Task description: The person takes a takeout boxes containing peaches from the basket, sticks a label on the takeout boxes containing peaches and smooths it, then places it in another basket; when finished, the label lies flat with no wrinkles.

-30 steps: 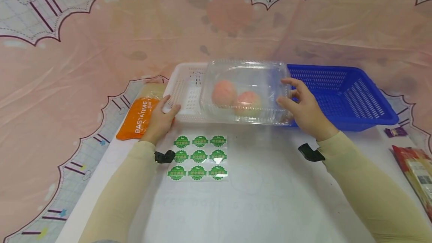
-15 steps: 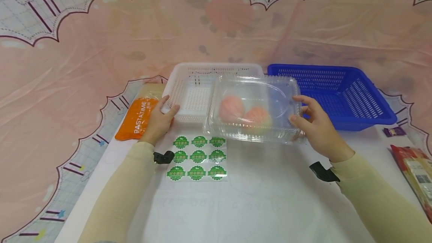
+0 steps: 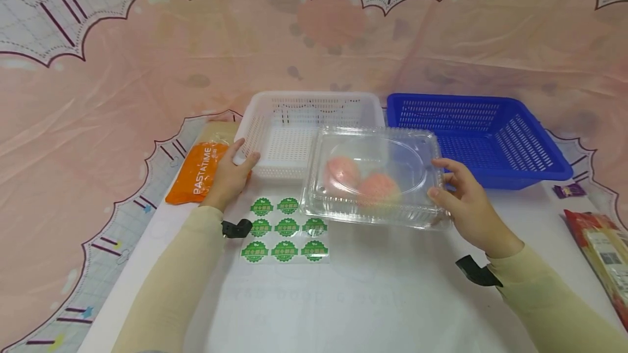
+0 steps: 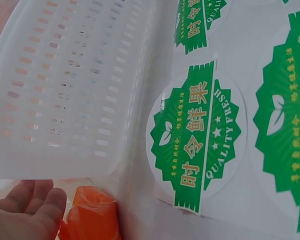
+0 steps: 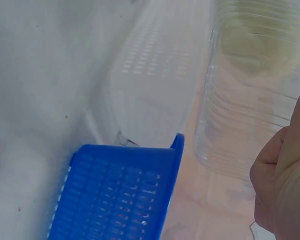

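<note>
In the head view my right hand (image 3: 478,208) grips the right end of a clear plastic clamshell box (image 3: 378,176), thumb in front. The box is lidded and raised above the table, tilted a little. Two pink-and-yellow peaches (image 3: 378,189) lie inside it; a pale yellowish one shows blurred in the right wrist view. My left hand (image 3: 230,176) lies at the left front corner of the white perforated basket (image 3: 279,169), fingers loose. In the left wrist view its fingertips (image 4: 52,202) are close to the basket's end wall; contact cannot be told.
A blue basket (image 3: 520,176) stands to the right of the white one. Orange PASTATIME bag (image 3: 191,176) lies left. A sheet of green round stickers (image 3: 284,227) is in front. At right lie a purple wrapped sweet (image 3: 569,190) and a red-and-yellow packet (image 3: 598,249).
My right hand has brought the clamshell box with its peaches toward me and slightly right, off from over the white basket. My left hand has stayed in place.
</note>
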A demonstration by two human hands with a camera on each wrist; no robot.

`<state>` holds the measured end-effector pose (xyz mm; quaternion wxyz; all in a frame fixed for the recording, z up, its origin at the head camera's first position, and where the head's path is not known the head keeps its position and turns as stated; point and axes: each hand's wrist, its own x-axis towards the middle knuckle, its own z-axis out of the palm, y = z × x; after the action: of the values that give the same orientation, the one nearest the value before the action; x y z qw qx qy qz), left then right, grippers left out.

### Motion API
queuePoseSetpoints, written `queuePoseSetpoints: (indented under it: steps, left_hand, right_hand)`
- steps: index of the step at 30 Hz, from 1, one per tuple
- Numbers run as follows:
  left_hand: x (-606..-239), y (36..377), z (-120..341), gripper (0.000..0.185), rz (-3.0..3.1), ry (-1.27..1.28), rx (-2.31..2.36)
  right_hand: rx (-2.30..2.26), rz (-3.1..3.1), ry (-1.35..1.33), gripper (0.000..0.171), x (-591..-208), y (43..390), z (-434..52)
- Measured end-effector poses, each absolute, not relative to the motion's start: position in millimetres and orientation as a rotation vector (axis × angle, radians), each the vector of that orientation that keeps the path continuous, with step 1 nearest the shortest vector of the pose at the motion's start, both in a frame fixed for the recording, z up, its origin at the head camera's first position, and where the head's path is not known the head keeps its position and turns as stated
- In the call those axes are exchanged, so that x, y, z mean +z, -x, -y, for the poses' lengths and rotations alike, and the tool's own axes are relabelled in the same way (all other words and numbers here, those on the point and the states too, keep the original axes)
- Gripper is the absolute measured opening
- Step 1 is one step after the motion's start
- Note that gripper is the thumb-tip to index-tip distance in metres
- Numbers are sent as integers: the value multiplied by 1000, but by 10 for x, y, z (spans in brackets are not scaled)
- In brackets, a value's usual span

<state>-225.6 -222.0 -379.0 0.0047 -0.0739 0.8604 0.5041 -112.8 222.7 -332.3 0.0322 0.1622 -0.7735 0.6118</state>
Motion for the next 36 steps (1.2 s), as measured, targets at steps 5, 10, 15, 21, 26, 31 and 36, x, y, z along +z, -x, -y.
queuePoseSetpoints:
  steps: [5,10,15,21,26,31,36]
  left_hand:
    - [-3792,2257,2224,84,-2695,240,1582]
    - [-3810,2266,2219,83,-2705,232,1571]
    - [-3819,2272,2220,82,-2713,231,1579]
    - [-3809,2273,2222,83,-2703,233,1594]
    - [-3814,2283,2223,83,-2705,241,1590]
    - [-3825,2290,2224,83,-2701,243,1588]
    - [-3820,2288,2222,84,-2693,246,1592]
  right_hand:
    - [2019,2270,-554,50,-3397,1067,-2296]
    - [2105,2212,-573,55,-3476,967,-2398]
    - [2094,2220,-599,57,-3525,871,-2478]
    - [2088,2239,-624,56,-3568,792,-2543]
    - [2112,2234,-604,55,-3630,759,-2577]
    - [2109,2239,-598,56,-3683,739,-2603]
    - [2130,2215,-595,58,-3748,717,-2627]
